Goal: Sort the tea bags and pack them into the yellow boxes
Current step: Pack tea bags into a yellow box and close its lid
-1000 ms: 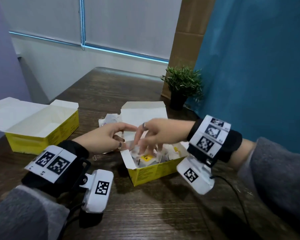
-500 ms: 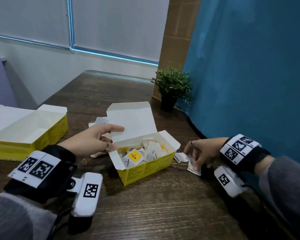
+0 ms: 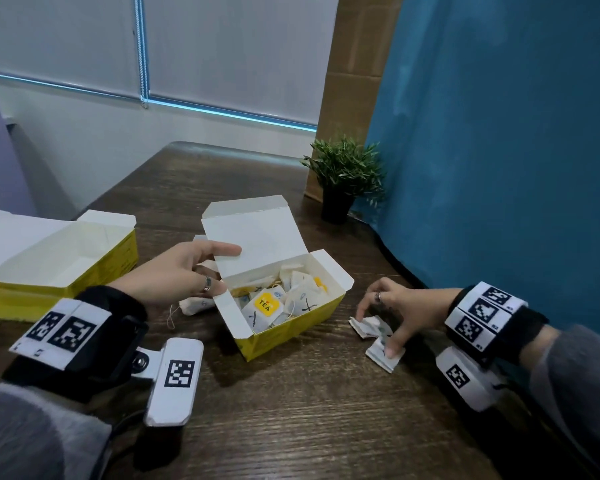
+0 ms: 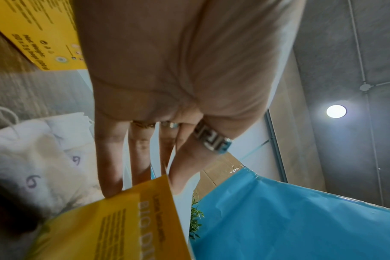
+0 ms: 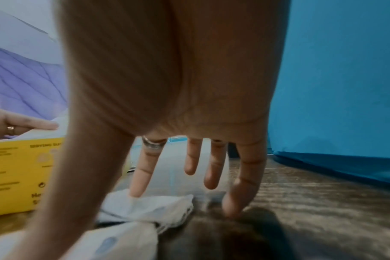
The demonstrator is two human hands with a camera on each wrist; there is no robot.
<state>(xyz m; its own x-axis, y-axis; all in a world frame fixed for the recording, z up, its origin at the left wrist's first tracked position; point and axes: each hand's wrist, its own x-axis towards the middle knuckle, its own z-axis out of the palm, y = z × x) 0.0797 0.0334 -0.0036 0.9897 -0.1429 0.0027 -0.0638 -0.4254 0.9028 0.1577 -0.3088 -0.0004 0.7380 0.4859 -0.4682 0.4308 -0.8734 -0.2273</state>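
Observation:
An open yellow box (image 3: 291, 327) sits mid-table, with several white tea bags (image 3: 300, 296) inside, one with a yellow TEA tag. My left hand (image 3: 229, 270) is at the box's left, fingers straight, touching the raised lid (image 3: 257, 233); in the left wrist view the fingers (image 4: 109, 158) lie against the lid's yellow outside (image 4: 114, 227). My right hand (image 3: 376, 333) hovers spread over two loose tea bags (image 3: 373, 325) on the table right of the box. Its index fingertip (image 5: 136, 191) and thumb each touch one. A second yellow box (image 3: 59, 289) stands open and empty at far left.
More tea bags (image 3: 196, 304) marked with a pen lie on the table behind my left hand, with a loose string. A small potted plant (image 3: 343, 178) stands at the back right. A blue curtain (image 3: 499, 168) runs along the table's right edge.
My right hand came out of the middle box and moved right, down onto the loose tea bags. The left hand stayed at the lid. The head view turned a little right.

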